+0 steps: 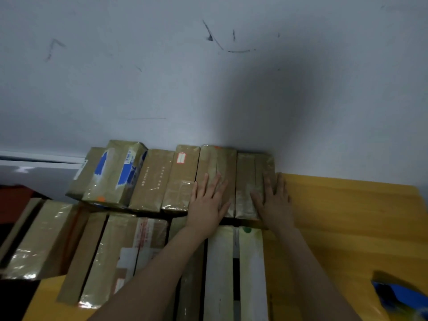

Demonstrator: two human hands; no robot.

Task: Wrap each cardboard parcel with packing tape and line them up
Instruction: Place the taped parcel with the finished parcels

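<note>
Several taped cardboard parcels stand side by side in a back row [159, 179] against the wall on the yellow table [347, 216]. My left hand [208, 202] lies flat, fingers straight, on one parcel [220, 163] of that row. The rightmost parcel [245, 181] has my right hand [274, 200] pressed flat along its right side. A front row of taped parcels [115, 251] lies nearer to me, partly under my forearms. Glossy tape covers every parcel. No tape roll is in view.
A grey-white wall [208, 77] rises directly behind the back row. A parcel [39, 237] at the far left hangs over the table's left edge. A blue and brown object [398, 295] sits at the lower right. Bare yellow tabletop stretches to the right of the parcels.
</note>
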